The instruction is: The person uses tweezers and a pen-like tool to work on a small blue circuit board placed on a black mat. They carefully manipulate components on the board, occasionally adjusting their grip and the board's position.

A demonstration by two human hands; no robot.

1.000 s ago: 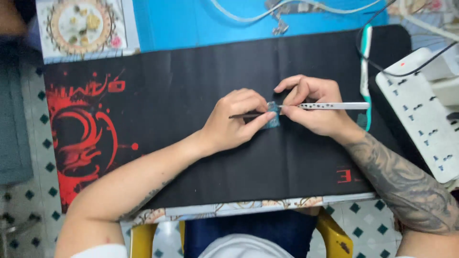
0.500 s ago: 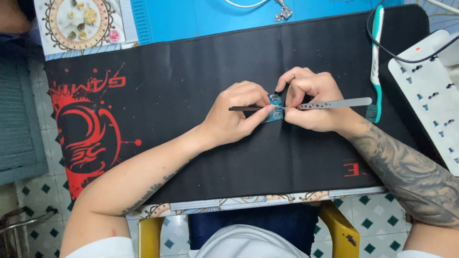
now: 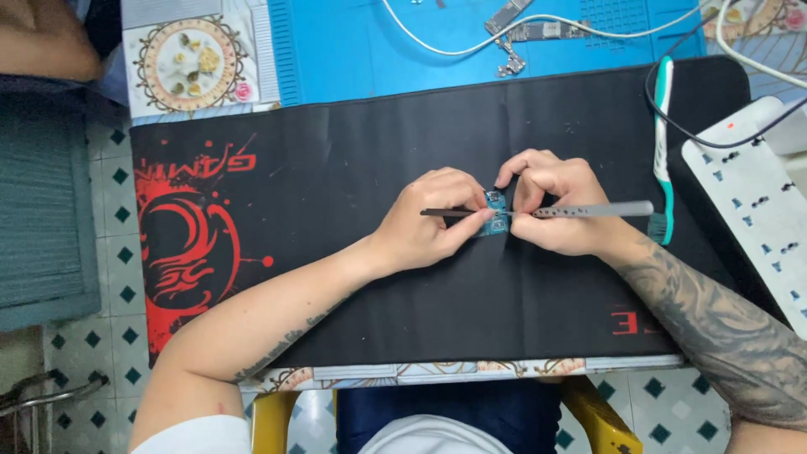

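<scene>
Far left, one black desk mat (image 3: 336,168) with red artwork; on its middle the left hand (image 3: 429,223), fingers curled, pinches one small blue circuit board (image 3: 496,212) at its left edge; right beside it the right hand (image 3: 559,206) is closed around one pair of metal tweezers (image 3: 588,210), dark tip lying across the board and the left fingers; further right, one green-and-white toothbrush (image 3: 664,143); then one white power strip (image 3: 748,193).
</scene>
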